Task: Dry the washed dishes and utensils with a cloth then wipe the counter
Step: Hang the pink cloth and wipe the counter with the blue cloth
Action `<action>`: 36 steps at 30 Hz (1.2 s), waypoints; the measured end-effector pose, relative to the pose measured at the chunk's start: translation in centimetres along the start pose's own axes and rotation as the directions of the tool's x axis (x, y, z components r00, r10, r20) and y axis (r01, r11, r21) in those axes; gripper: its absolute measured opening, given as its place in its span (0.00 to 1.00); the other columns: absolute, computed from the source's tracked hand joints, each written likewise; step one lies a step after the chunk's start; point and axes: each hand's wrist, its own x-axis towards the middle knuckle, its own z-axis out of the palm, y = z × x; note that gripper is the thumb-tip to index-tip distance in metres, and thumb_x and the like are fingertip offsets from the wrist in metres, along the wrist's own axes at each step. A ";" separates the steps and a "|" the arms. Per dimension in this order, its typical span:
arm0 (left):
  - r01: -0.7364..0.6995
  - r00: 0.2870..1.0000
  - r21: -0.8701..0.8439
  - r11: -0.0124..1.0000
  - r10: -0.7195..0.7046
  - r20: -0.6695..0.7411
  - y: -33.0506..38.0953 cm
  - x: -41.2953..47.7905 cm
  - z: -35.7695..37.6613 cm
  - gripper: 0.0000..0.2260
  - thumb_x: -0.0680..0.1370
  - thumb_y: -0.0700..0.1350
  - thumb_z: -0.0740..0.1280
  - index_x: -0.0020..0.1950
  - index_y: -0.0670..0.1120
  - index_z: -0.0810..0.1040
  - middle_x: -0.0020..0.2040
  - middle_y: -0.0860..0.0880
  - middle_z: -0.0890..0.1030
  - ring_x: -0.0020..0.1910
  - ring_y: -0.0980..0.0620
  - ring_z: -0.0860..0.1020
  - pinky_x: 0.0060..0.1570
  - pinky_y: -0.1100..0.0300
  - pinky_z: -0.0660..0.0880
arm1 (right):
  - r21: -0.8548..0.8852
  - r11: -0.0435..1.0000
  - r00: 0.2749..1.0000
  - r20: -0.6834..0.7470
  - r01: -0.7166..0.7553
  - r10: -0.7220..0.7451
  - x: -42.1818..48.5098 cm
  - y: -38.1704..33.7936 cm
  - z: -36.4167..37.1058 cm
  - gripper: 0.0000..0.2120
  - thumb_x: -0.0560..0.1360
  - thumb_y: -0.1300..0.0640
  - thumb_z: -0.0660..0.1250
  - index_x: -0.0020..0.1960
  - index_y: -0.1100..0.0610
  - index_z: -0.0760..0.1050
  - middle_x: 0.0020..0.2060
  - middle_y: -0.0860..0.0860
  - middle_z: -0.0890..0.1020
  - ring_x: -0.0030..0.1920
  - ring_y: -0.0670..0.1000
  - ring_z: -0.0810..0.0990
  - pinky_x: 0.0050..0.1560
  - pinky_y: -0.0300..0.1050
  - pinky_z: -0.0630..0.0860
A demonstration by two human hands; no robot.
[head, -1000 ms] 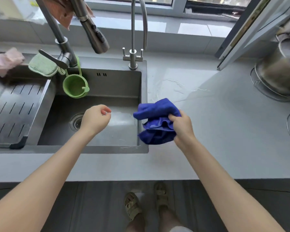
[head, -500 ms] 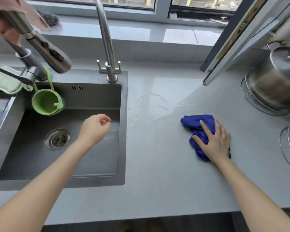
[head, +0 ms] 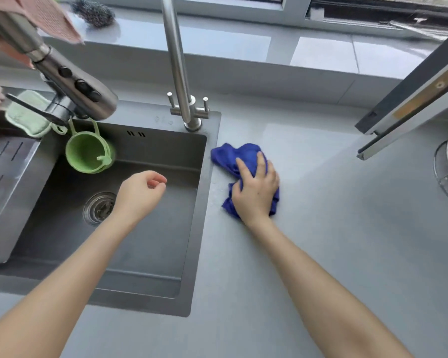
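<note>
Pressing down on a bunched blue cloth, a person's right hand works the grey table just beside the right rim of the steel sink. The cloth lies on the table surface, one corner reaching toward the sink edge, the rest crumpled under the palm. The hand lies spread over it, fingers laid across the folds and pointing away from the body, holding the fabric down by pressure rather than a pinch. The forearm runs straight in from the lower right, wrist low.

No dishes or utensils show near the hands, so the step in hand appears to be the wiping of the table. To do it well, the cloth would likely serve better opened out flatter, so more fabric meets the surface. Overlapping strokes with even palm pressure, drawn toward the sink, should carry any moisture off the edge.

The left hand hovers over the sink basin, fingers loosely curled and holding nothing, forearm angled in from the lower left.

Beyond them stand a tall tap, a pull-out sprayer and a hanging green cup.
</note>
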 end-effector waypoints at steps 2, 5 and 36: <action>0.013 1.000 -0.008 1.000 -0.013 -0.015 0.1 -0.1 -0.7 0.08 0.75 0.40 0.64 0.51 0.46 0.81 0.46 0.48 0.80 0.48 0.50 0.77 0.47 0.60 0.69 | 0.123 0.987 0.990 0.077 0.106 -0.116 -1.2 -5.2 1.6 0.22 0.65 0.58 0.55 0.53 0.53 0.82 0.62 0.63 0.77 0.57 0.68 0.76 0.57 0.62 0.72; 0.035 0.998 -0.010 0.999 -0.035 -0.056 -0.3 0.0 -1.9 0.08 0.75 0.40 0.64 0.51 0.46 0.81 0.46 0.48 0.80 0.48 0.48 0.78 0.49 0.58 0.71 | 0.215 0.943 0.951 0.121 0.255 -0.285 -2.3 -9.4 3.3 0.18 0.67 0.62 0.55 0.44 0.55 0.83 0.58 0.62 0.79 0.52 0.68 0.78 0.51 0.59 0.76; 0.140 0.985 -0.068 0.988 -0.146 -0.094 -1.1 1.4 -3.5 0.09 0.76 0.41 0.63 0.53 0.45 0.81 0.49 0.47 0.81 0.51 0.48 0.77 0.48 0.61 0.67 | 0.236 0.807 0.819 0.074 0.540 -0.570 3.4 -4.1 3.1 0.17 0.68 0.62 0.56 0.44 0.57 0.84 0.55 0.63 0.81 0.51 0.71 0.78 0.52 0.62 0.75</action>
